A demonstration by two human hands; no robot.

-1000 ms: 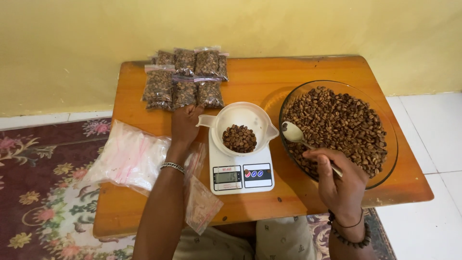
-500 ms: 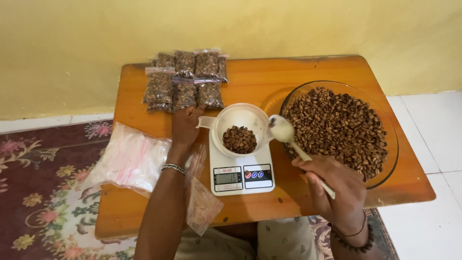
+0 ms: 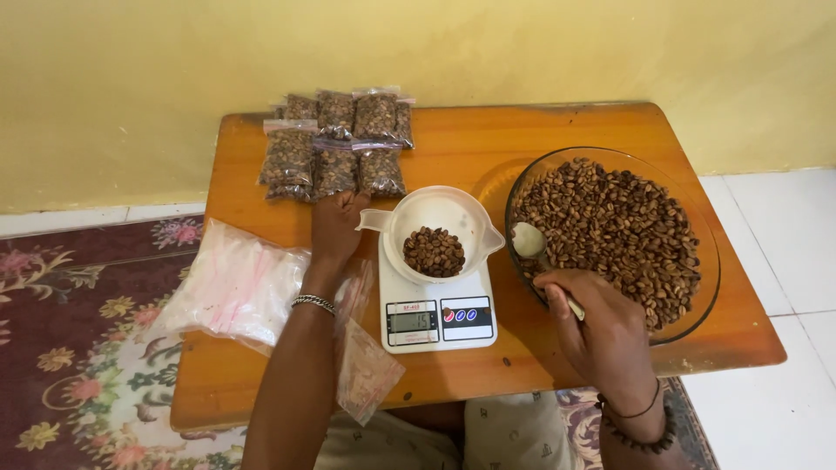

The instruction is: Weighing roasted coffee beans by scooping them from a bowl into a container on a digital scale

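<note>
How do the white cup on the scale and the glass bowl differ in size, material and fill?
The white cup is small, opaque and has a spout and handle; the glass bowl is much wider, clear and plain-rimmed. The cup holds only a small heap of brown beans; the bowl is nearly full. The cup stands on the scale, the bowl on the table. Both hold the same beans.

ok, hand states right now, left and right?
Left hand: flat on the table beside the white cup, holding nothing.
Right hand: fingers closed on the spoon, at the bowl's edge.
</note>
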